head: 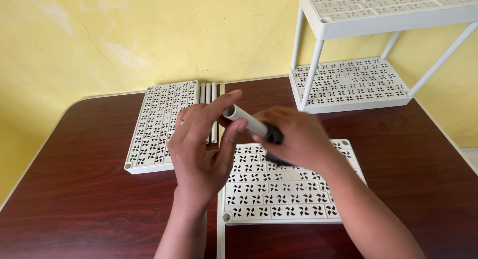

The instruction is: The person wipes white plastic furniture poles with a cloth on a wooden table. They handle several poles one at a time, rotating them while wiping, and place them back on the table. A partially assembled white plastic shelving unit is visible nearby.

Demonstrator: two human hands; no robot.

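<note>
My left hand (201, 144) pinches the open end of a short white plastic tube (245, 119) between thumb and fingers. The other end carries a black cap (274, 134), and my right hand (296, 137) is closed around that end. Both hands hover above a white perforated shelf panel (279, 194) lying flat on the dark wood-grain table (89, 189). A second perforated panel (157, 124) lies at the back left, partly behind my left hand. Several white tubes (211, 97) lie beside it.
A partly assembled white plastic rack (348, 85) stands at the back right, with a lower shelf, white legs and an upper shelf (393, 10). A yellow wall lies behind the table. A seam runs down the table's middle.
</note>
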